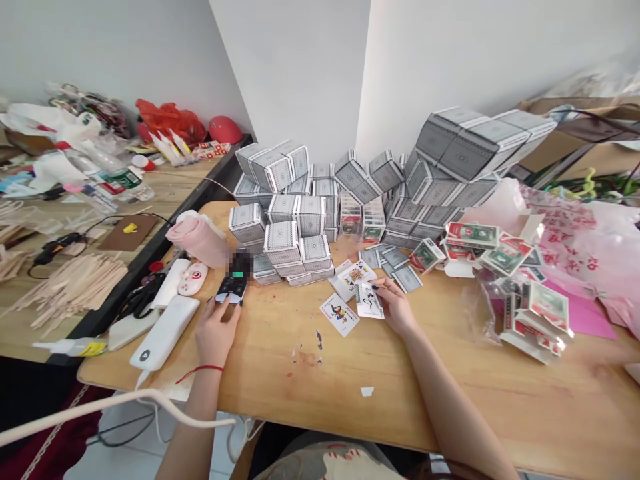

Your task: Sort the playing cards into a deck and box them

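Observation:
My left hand (216,330) rests on the wooden table (450,400) with its fingers touching the lower end of a black phone (233,283) that stands propped against the card boxes. My right hand (395,305) pinches a playing card (369,300) that lies on the table. Another face-up card (339,313) lies just left of it, and a few more cards (353,275) sit behind. A large pile of grey patterned card boxes (295,230) fills the back of the table.
A white power bank (165,331), scissors (143,297) and a pink cloth (200,240) lie at the left edge. Red and green card packs (505,253) and pink plastic bags (585,253) sit at the right. A second table (75,267) with wooden sticks stands left.

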A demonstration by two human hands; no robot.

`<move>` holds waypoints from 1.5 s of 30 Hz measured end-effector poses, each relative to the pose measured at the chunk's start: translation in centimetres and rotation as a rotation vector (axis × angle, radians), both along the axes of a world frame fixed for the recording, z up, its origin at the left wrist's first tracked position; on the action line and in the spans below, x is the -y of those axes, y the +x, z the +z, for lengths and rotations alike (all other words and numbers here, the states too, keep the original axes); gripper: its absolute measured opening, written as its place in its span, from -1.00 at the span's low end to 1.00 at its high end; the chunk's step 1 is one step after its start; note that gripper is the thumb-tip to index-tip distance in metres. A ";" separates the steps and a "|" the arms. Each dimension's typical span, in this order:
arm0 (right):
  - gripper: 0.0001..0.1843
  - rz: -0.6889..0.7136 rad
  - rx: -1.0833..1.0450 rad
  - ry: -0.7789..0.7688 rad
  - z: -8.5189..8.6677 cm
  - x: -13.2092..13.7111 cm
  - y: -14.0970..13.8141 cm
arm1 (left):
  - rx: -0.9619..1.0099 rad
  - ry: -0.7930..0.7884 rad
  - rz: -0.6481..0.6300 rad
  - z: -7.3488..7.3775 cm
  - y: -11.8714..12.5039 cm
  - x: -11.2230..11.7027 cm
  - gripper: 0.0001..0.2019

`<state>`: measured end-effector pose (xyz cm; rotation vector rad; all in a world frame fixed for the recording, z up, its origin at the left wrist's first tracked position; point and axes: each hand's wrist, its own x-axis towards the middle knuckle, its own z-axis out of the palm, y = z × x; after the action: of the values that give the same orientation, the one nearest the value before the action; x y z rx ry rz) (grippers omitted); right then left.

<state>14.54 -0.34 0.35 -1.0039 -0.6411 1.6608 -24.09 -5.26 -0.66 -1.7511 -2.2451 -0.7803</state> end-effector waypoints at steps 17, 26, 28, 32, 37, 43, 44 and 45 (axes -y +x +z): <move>-0.73 -0.091 0.207 0.076 -1.9 -0.4 -0.3 | -0.049 0.035 0.019 -0.2 -0.1 -0.3 -0.68; -0.79 -0.168 0.174 0.136 -1.7 -0.4 -0.6 | -0.045 0.052 0.007 -0.1 0.0 -0.4 -0.70; -0.77 -0.169 0.185 0.151 -1.5 -0.4 -0.6 | -0.047 0.057 0.013 -0.1 -0.1 -0.4 -0.71; -0.75 -0.175 0.215 0.156 -1.2 -0.4 -0.7 | -0.047 0.059 0.018 -0.1 0.0 -0.4 -0.71; -0.69 -0.165 0.262 0.160 -0.8 -0.4 -0.8 | -0.044 0.063 0.016 0.0 0.0 -0.4 -0.69; -0.69 -0.168 0.254 0.128 -1.1 -0.4 -0.6 | -0.046 0.040 0.017 0.0 0.1 -0.3 -0.68; -0.71 -0.176 0.238 0.123 -1.2 -0.4 -0.6 | -0.043 0.036 0.016 0.0 0.1 -0.3 -0.68; -0.71 -0.180 0.212 0.119 -1.3 -0.4 -0.7 | -0.041 0.034 0.015 0.0 0.1 -0.3 -0.68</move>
<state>13.89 0.02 -0.91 -1.1266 -0.7568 1.3547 -24.02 -4.97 -0.67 -1.7170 -2.2036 -0.7673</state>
